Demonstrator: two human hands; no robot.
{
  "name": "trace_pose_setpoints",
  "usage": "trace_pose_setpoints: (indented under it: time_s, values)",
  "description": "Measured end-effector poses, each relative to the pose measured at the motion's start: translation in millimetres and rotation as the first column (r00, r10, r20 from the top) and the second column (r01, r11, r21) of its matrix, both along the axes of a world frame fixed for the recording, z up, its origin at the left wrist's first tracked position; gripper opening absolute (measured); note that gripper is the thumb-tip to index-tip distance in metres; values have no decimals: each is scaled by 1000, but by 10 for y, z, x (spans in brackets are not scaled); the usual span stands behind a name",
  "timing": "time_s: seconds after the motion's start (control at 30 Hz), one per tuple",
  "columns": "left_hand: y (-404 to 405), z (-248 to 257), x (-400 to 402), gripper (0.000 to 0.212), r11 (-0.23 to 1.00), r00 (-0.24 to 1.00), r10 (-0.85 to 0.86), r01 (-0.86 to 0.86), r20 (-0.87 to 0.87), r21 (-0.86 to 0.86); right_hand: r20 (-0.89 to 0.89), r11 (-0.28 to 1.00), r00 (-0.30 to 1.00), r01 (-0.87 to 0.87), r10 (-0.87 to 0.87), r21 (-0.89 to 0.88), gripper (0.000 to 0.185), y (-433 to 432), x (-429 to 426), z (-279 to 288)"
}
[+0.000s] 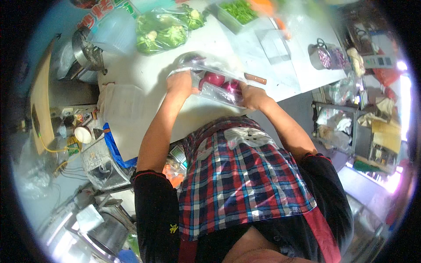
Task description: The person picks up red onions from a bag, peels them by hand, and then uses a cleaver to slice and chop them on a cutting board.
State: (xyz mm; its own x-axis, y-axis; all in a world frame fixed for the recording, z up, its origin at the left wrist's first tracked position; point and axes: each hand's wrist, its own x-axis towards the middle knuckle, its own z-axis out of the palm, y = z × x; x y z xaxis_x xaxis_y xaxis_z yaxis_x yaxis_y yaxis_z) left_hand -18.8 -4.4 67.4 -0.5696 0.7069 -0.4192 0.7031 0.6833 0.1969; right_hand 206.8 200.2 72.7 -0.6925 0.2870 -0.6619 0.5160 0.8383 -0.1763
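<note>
Both my hands grip a clear plastic bag (217, 95) over the white worktop. Inside it, and seen through the film, are red onions (214, 79). My left hand (180, 83) holds the bag's left side near what looks like its mouth, the thumb reaching toward the onions. On the right side, my right hand (252, 96) has its fingers at the bag, partly hidden by the film and an onion. A knife's wooden handle (255, 79) sticks out just beyond my right hand; its blade is hidden.
Leafy cauliflower (161, 34) in plastic lies at the back left of the worktop (210, 42). Behind are a tub of chopped greens (238, 12) and a clear container (273, 46). Chopped purple pieces fill a metal container (319, 58) at right. A translucent bin (123, 102) stands left.
</note>
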Motion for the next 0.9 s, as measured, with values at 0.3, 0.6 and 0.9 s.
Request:
trace_pose_setpoints:
  time_s: [0.3,0.6,0.9]
  values:
    - [472,-230,-327,80,990,997,-38,46,-67,133,-504,935,788,304,-354,-183,100,-176,267,-635]
    - [412,-590,-640,67,978,961,182,-199,207,65,-490,994,865,87,-105,-60,82,71,-77,-264]
    - [-75,-1009,-806,37,886,971,237,-234,42,401,-591,981,798,-187,117,-58,70,337,-512,-271]
